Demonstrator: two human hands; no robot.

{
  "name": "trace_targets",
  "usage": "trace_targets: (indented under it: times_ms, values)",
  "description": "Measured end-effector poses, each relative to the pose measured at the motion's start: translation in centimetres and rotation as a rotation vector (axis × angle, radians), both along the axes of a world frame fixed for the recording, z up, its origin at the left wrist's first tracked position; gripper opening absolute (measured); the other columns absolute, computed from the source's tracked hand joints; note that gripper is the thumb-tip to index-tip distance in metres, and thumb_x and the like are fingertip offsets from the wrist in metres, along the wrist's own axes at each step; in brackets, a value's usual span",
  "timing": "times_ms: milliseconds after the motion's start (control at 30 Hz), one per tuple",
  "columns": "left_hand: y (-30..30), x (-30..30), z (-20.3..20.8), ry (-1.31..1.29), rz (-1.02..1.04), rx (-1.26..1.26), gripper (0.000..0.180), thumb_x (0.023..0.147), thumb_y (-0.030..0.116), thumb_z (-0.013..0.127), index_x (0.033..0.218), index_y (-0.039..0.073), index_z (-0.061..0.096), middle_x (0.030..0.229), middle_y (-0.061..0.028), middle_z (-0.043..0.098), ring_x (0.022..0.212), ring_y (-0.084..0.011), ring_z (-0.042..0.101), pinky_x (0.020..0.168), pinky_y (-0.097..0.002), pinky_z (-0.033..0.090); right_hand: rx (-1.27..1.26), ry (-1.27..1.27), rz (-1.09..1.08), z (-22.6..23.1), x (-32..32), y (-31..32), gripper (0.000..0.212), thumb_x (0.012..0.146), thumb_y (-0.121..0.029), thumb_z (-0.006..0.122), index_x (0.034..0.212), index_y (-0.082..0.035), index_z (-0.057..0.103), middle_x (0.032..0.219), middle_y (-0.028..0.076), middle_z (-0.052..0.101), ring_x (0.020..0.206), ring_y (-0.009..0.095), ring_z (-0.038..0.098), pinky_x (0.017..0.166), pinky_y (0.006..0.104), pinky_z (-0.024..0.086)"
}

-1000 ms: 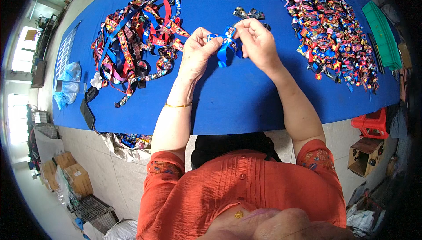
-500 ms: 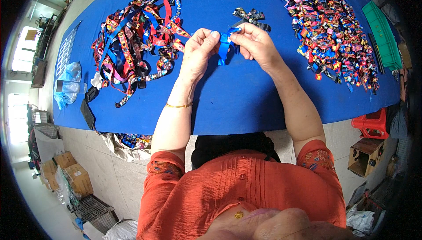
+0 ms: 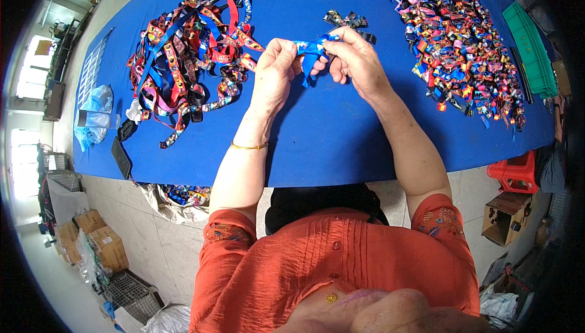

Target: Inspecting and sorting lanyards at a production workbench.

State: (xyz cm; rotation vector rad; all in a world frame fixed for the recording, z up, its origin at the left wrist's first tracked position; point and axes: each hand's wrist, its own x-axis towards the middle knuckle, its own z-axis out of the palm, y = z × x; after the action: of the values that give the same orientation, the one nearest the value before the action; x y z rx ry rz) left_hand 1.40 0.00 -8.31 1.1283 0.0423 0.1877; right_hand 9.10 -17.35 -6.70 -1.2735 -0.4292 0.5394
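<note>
A blue patterned ribbon (image 3: 312,51) is stretched between my two hands above the table, folded or looped in the middle with a short tail hanging down. My left hand (image 3: 277,71) pinches its left end between thumb and fingers. On the other side my right hand (image 3: 355,62) grips it near the loop, fingers curled. Just beyond my right hand lie several dark patterned bows (image 3: 346,21). Left of my hands spreads a tangled heap of printed ribbons (image 3: 183,59) in red, blue and black.
A dense mass of small colourful tied pieces (image 3: 457,40) covers the right of the blue table (image 3: 329,144). Past it stands a green crate (image 3: 529,46). Clear and blue plastic bags (image 3: 97,120) lie at the left edge. A red stool (image 3: 515,171) stands at the right.
The ribbon has been drawn out sideways between my hands, and its middle now looks more gathered. My right hand has shifted slightly.
</note>
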Motion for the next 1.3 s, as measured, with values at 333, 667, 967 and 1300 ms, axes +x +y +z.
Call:
trace_targets:
  times_ms: [333,667,967,1300]
  values:
    - [-1.5,0.3,0.3,-0.012,-0.047,0.017,0.017,0.098,0.021,0.062,0.100,0.004,0.059,0.086,-0.0071,0.068,0.068,-0.0105,0.060,0.065,-0.0241,0.049,0.045,0.039,0.073,-0.2,-0.2,0.0,0.017,0.097,-0.022,0.059,0.104,-0.006,0.056,0.079,0.005,0.064,0.050,0.007,0.057,0.040,0.0187,0.040]
    - [-1.0,0.2,0.4,0.025,-0.035,0.039,0.013,0.096,0.017,0.062,0.095,0.003,0.061,0.083,-0.0076,0.068,0.065,-0.0108,0.060,0.062,-0.0250,0.050,0.008,0.006,0.082,0.1,0.2,-0.4,0.017,0.094,-0.014,0.060,0.106,-0.003,0.056,0.079,0.006,0.065,0.051,0.010,0.059,0.041,0.0195,0.041]
    - [-1.0,0.2,0.3,0.029,-0.056,0.023,0.014,0.096,0.017,0.063,0.097,0.003,0.061,0.081,-0.0047,0.066,0.062,-0.0120,0.061,0.060,-0.0260,0.052,-0.077,-0.138,0.017,-0.3,0.3,-0.3,0.011,0.094,-0.012,0.060,0.101,-0.004,0.058,0.071,0.000,0.062,0.049,0.004,0.052,0.040,0.0185,0.037]
    - [-0.9,0.1,0.4,0.043,-0.063,0.048,0.012,0.093,0.012,0.066,0.098,0.001,0.064,0.077,-0.0046,0.066,0.058,-0.0095,0.057,0.053,-0.0237,0.047,-0.053,-0.207,-0.058,-0.7,0.3,-0.1,0.006,0.093,-0.010,0.061,0.094,-0.004,0.060,0.072,0.000,0.057,0.054,0.004,0.050,0.046,0.0193,0.040]
